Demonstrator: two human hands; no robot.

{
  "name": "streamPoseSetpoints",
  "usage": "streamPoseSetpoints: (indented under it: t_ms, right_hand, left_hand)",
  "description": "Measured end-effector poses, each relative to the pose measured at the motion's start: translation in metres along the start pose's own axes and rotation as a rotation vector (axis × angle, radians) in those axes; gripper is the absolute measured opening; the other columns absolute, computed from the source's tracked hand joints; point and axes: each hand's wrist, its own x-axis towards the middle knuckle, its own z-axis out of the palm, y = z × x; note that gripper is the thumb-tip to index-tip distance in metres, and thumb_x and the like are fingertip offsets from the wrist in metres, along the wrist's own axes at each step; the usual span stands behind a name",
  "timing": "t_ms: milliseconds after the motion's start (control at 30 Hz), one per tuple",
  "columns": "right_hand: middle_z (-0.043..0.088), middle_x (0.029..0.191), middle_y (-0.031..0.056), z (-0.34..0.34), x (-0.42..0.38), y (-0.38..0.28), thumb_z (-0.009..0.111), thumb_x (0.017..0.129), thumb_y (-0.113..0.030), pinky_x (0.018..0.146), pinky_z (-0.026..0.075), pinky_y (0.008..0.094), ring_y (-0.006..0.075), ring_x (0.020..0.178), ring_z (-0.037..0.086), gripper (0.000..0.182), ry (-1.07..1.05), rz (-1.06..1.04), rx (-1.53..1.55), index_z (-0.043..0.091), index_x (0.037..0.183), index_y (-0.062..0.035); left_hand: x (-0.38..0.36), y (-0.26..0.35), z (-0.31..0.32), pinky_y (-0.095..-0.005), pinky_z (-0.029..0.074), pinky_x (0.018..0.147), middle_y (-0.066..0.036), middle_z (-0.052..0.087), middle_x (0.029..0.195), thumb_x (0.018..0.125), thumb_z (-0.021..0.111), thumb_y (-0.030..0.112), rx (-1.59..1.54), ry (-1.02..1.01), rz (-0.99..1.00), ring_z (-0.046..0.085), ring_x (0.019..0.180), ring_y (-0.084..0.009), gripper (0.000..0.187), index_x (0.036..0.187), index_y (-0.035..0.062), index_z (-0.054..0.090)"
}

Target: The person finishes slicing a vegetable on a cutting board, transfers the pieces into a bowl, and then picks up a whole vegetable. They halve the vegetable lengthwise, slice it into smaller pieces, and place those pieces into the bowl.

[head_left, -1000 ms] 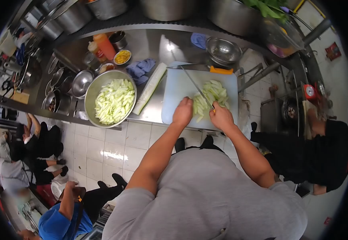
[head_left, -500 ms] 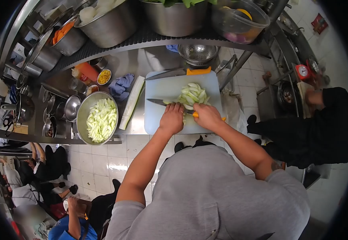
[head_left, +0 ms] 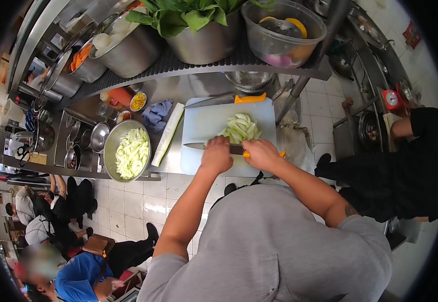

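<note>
My right fingers [head_left: 250, 146] are curled snugly round the orange handle of a knife [head_left: 194, 146], its blade running leftward from them, low across the near half of the cutting board [head_left: 198, 125]. My left fingers [head_left: 218, 142] lie over that blade, bunched fairly close together; whether they pinch it, press on it or have a bit of vegetable beneath, I can't tell. Just beyond the fingers of both hands sits a heap of pale green pieces [head_left: 241, 127], already cut but lying loose on the board. A good share looks done: well off to the left of my fingers, the big metal bowl [head_left: 110, 146] holds a generous mound of similar cut strips [head_left: 131, 153]. What I'd count as left is the heap in front of me, which isn't in the bowl, and one long pale length [head_left: 168, 135], whole-looking and uncut along its visible side, resting on the tabletop [head_left: 179, 85] between bowl and board. I'd judge myself past the middle, with that length the main piece remaining. A second orange-handled knife [head_left: 250, 98] lies at the board's far edge, beyond the heap, with neither hand on it.
</note>
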Motion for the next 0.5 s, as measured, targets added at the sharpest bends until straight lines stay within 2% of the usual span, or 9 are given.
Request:
streamPoseSetpoints:
  t_ms: [33,67,167,233,300,367,433,467,500]
  right_hand:
    - [0.067,0.090,0.0187,-0.002,-0.002,0.002,0.066,0.078,-0.010,0.075,0.052,0.0494,0.0393,0.084,0.066,0.024,0.000,-0.001,0.002,0.056,0.098,-0.0030]
    - [0.067,0.090,0.0182,-0.004,-0.005,0.005,0.066,0.078,-0.010,0.075,0.052,0.0498,0.0393,0.085,0.066,0.024,0.014,0.015,-0.006,0.056,0.098,-0.0033]
    - [0.067,0.088,0.0187,-0.002,-0.020,0.009,0.065,0.079,-0.012,0.074,0.051,0.0507,0.0401,0.084,0.066,0.024,0.024,-0.014,0.009,0.056,0.099,-0.0033]
    - [0.067,0.087,0.0197,-0.008,-0.023,0.015,0.064,0.080,-0.013,0.074,0.051,0.0514,0.0410,0.084,0.066,0.024,0.041,-0.064,0.022,0.056,0.100,-0.0031]
    - [0.066,0.084,0.0235,-0.012,-0.035,0.022,0.061,0.082,-0.016,0.074,0.050,0.0538,0.0436,0.083,0.065,0.025,-0.018,0.114,0.080,0.055,0.102,-0.0012]
    - [0.066,0.084,0.0251,-0.010,-0.052,0.045,0.060,0.083,-0.018,0.074,0.050,0.0544,0.0449,0.083,0.064,0.027,0.001,0.195,0.128,0.055,0.103,-0.0006]
    - [0.066,0.084,0.0268,-0.010,-0.075,0.070,0.059,0.084,-0.019,0.074,0.049,0.0550,0.0461,0.082,0.064,0.028,0.020,0.280,0.172,0.055,0.105,0.0000]
    - [0.066,0.085,0.0273,-0.011,-0.086,0.080,0.058,0.085,-0.019,0.074,0.049,0.0553,0.0470,0.083,0.063,0.029,0.042,0.330,0.192,0.055,0.106,0.0004]
    - [0.066,0.085,0.0278,-0.010,-0.095,0.088,0.058,0.085,-0.020,0.074,0.049,0.0557,0.0480,0.083,0.063,0.030,0.064,0.380,0.212,0.055,0.106,0.0009]
  left_hand:
    - [-0.006,0.002,-0.010,-0.0440,0.039,0.110,-0.020,0.058,0.125,0.072,0.069,0.015,-0.009,0.018,-0.122,0.052,0.124,-0.0364,0.058,0.125,-0.0021,0.055]
    - [-0.008,-0.004,-0.013,-0.0443,0.038,0.111,-0.022,0.057,0.127,0.071,0.070,0.016,-0.011,-0.097,-0.166,0.051,0.126,-0.0367,0.062,0.128,-0.0032,0.053]
    - [0.001,-0.028,0.009,-0.0467,0.033,0.115,-0.022,0.053,0.136,0.077,0.061,0.011,0.007,-0.150,-0.110,0.047,0.132,-0.0364,0.060,0.134,-0.0040,0.051]
    - [-0.002,-0.023,-0.006,-0.0451,0.034,0.115,-0.023,0.051,0.140,0.079,0.063,0.013,0.051,-0.087,-0.082,0.045,0.135,-0.0359,0.062,0.137,-0.0038,0.049]
    - [-0.018,-0.010,-0.030,-0.0435,0.035,0.114,-0.024,0.049,0.142,0.081,0.066,0.017,-0.287,0.277,-0.093,0.045,0.134,-0.0375,0.064,0.138,-0.0041,0.048]
    - [-0.030,-0.017,-0.021,-0.0418,0.037,0.113,-0.026,0.049,0.142,0.085,0.069,0.023,-0.371,0.361,-0.134,0.046,0.133,-0.0393,0.064,0.139,-0.0041,0.047]
    - [-0.037,-0.031,0.019,-0.0414,0.039,0.110,-0.028,0.050,0.141,0.091,0.066,0.026,-0.560,0.625,-0.460,0.049,0.130,-0.0405,0.062,0.139,-0.0074,0.045]
    - [-0.039,-0.041,0.051,-0.0456,0.033,0.114,-0.030,0.046,0.143,0.095,0.063,0.031,-0.512,0.635,-0.528,0.043,0.135,-0.0424,0.064,0.140,-0.0099,0.043]
    - [-0.040,-0.042,0.078,-0.0456,0.033,0.114,-0.030,0.046,0.143,0.095,0.063,0.031,-0.517,0.635,-0.530,0.043,0.135,-0.0424,0.064,0.140,-0.0099,0.043]
